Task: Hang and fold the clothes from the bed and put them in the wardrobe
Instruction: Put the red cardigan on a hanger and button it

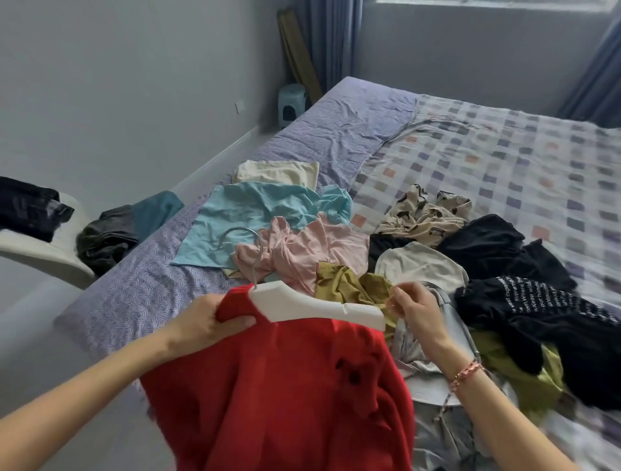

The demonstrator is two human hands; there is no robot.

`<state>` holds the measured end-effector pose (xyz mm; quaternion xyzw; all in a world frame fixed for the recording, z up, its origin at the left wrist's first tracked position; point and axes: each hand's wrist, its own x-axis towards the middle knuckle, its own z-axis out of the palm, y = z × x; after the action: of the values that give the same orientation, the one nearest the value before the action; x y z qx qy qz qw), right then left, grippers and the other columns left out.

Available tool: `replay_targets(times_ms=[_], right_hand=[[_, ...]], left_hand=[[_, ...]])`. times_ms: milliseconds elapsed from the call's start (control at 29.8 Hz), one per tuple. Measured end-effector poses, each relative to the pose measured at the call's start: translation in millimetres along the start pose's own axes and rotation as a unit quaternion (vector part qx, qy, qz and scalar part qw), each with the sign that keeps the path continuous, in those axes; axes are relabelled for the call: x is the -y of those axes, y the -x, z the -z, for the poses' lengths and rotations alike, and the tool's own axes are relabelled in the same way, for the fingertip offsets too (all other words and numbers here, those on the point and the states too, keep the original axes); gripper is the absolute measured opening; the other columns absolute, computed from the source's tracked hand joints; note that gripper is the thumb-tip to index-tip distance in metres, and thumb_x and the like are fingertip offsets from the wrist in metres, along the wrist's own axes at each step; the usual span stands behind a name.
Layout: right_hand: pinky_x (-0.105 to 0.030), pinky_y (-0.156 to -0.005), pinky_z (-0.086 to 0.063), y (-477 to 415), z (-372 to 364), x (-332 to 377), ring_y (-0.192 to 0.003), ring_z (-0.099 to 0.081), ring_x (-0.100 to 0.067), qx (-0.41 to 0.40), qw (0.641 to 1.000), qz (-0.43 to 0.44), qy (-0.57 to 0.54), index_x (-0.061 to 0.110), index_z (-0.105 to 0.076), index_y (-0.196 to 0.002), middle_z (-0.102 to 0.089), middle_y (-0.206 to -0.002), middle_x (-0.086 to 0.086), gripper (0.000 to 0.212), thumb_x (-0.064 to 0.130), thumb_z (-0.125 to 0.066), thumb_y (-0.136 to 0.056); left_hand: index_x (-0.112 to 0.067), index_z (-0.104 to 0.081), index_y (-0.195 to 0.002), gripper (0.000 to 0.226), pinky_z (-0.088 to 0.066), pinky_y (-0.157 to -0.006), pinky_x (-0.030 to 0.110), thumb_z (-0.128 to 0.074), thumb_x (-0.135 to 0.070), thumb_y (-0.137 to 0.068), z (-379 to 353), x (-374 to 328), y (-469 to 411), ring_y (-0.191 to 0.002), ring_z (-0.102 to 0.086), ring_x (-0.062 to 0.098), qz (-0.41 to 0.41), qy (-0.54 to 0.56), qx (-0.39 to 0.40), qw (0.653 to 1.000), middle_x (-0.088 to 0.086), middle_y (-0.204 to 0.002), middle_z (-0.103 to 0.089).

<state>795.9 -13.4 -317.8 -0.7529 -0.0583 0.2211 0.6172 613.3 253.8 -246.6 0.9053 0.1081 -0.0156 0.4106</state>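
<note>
With left hand [215, 316] clenched on the red garment [285, 386] over the white hanger's [316, 307] left end above the bed's [141, 296] near edge, and right hand [416, 311] curled at the bare right end, grasp unclear, pull that shoulder on evenly.

Your camera rides on your head and faces forward and down, looking along the bed [141, 296] from its near end. It sits closest to your own arms: your left hand [201, 322] and right hand [416, 312] come in from the bottom edge, with the white hanger [316, 304] and the red garment [279, 396] just under the lens. Beyond them the view runs up the mattress to the far wall, the curtain [329, 40] and the window [487, 1] at the top edge. The wide lens also catches the chair [43, 255] at your left and bows straight lines near the frame's edges.
</note>
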Motion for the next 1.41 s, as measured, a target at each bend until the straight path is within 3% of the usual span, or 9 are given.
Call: replay_targets(times_ms=[101, 269, 403, 537, 772, 940, 1074, 1276, 1410], right_hand=[[-0.016, -0.049, -0.045, 0.1, -14.3, -22.8, -0.07, -0.054, -0.016, 0.059, 0.996, -0.051, 0.052, 0.004, -0.051, -0.103, -0.059, -0.095, -0.019, 0.025, -0.011, -0.055, -0.083], [-0.025, -0.065, -0.049, -0.3, -57.0, -42.9, -0.085, -0.058, -0.022, 0.072, 0.996, -0.055, -0.013, 0.014, -0.057, -0.107, -0.06, -0.097, -0.012, 0.036, -0.004, -0.066, -0.078], [-0.031, -0.066, -0.042, 46.2, -91.9, -61.0, -0.065, -0.05, -0.015, -0.07, 0.984, 0.13, 0.096, 0.029, -0.047, -0.071, -0.055, -0.068, 0.004, 0.013, 0.024, -0.058, -0.078], [-0.024, -0.071, -0.037, 97.2, -154.8, -66.8, -0.076, -0.047, -0.009, -0.024, 0.924, 0.308, 0.225, 0.027, -0.046, -0.093, -0.056, -0.082, 0.006, 0.018, 0.041, -0.052, -0.084], [-0.041, -0.068, -0.053, 75.1, -206.3, -32.0, -0.083, -0.064, -0.027, -0.08, 0.923, 0.147, 0.347, 0.011, -0.055, -0.105, -0.061, -0.093, -0.005, 0.065, 0.061, -0.044, -0.064], [-0.04, -0.066, -0.048, 68.9, -197.2, -31.2, -0.076, -0.061, -0.03, -0.083, 0.92, 0.14, 0.356, 0.014, -0.06, -0.086, -0.061, -0.08, -0.005, 0.036, 0.03, -0.06, -0.054], [-0.036, -0.091, -0.038, 38.0, -130.2, -58.0, -0.108, -0.055, -0.032, -0.084, 0.911, -0.062, 0.4, 0.011, -0.064, -0.105, -0.064, -0.11, -0.014, 0.024, 0.014, -0.054, -0.083], [-0.038, -0.083, -0.044, 17.2, -32.5, -49.7, -0.1, -0.057, -0.037, -0.222, 0.939, -0.108, 0.24, 0.004, -0.061, -0.099, -0.06, -0.104, -0.021, 0.021, 0.003, -0.053, -0.08], [-0.029, -0.061, -0.042, 5.0, -9.6, -33.7, -0.065, -0.057, -0.021, -0.104, 0.98, -0.146, 0.09, 0.0, -0.066, -0.079, -0.061, -0.077, -0.017, 0.014, -0.008, -0.056, -0.081]], left_hand=[[-0.051, -0.061, -0.058, 0.003, -0.032, -0.047, 0.009, -0.063, -0.051, -0.061, 12.8, 6.3, 8.5, -0.045, -0.041, -0.008, 0.021, 0.015, -0.016, 1.0, -0.024, -0.047, -0.05], [-0.02, -0.057, -0.048, 0.033, -0.028, -0.044, 0.014, -0.066, -0.03, -0.078, 41.9, 29.3, 24.3, -0.04, -0.038, 0.0, 0.092, -0.008, -0.096, 0.991, -0.013, -0.04, -0.043], [-0.015, -0.047, -0.039, 0.05, -0.023, -0.04, 0.015, -0.068, -0.028, -0.083, 54.6, 38.1, 33.5, -0.036, -0.032, 0.002, 0.13, 0.0, -0.145, 0.981, -0.008, -0.036, -0.035], [-0.016, -0.044, -0.042, 0.049, -0.023, -0.04, 0.015, -0.067, -0.037, -0.079, 48.2, 29.8, 30.5, -0.037, -0.033, 0.002, 0.135, 0.001, -0.126, 0.983, -0.01, -0.036, -0.036], [-0.018, -0.046, -0.054, 0.051, -0.026, -0.043, 0.015, -0.053, -0.069, -0.05, 34.8, 12.6, 27.7, -0.041, -0.036, 0.001, 0.113, 0.034, -0.089, 0.989, -0.013, -0.041, -0.042], [-0.027, -0.054, -0.047, 0.037, -0.025, -0.043, 0.012, -0.054, -0.063, -0.057, 28.7, -5.4, 25.7, -0.041, -0.035, -0.001, 0.051, 0.049, -0.015, 0.997, -0.013, -0.042, -0.042], [-0.022, -0.047, -0.053, 0.046, -0.026, -0.045, 0.013, -0.062, -0.065, -0.056, 40.7, -1.8, 31.5, -0.045, -0.034, -0.002, 0.029, 0.05, 0.005, 0.998, -0.013, -0.046, -0.041], [-0.039, -0.057, -0.066, 0.06, -0.03, -0.049, 0.015, -0.044, -0.094, -0.046, 37.3, 11.6, 35.8, -0.047, -0.043, 0.0, 0.025, -0.108, -0.012, 0.994, -0.02, -0.048, -0.049], [-0.033, -0.057, -0.062, 0.047, -0.037, -0.056, 0.015, -0.047, -0.078, -0.056, 18.4, 5.1, 24.3, -0.056, -0.051, -0.009, 0.028, -0.136, -0.037, 0.99, -0.031, -0.057, -0.055]])
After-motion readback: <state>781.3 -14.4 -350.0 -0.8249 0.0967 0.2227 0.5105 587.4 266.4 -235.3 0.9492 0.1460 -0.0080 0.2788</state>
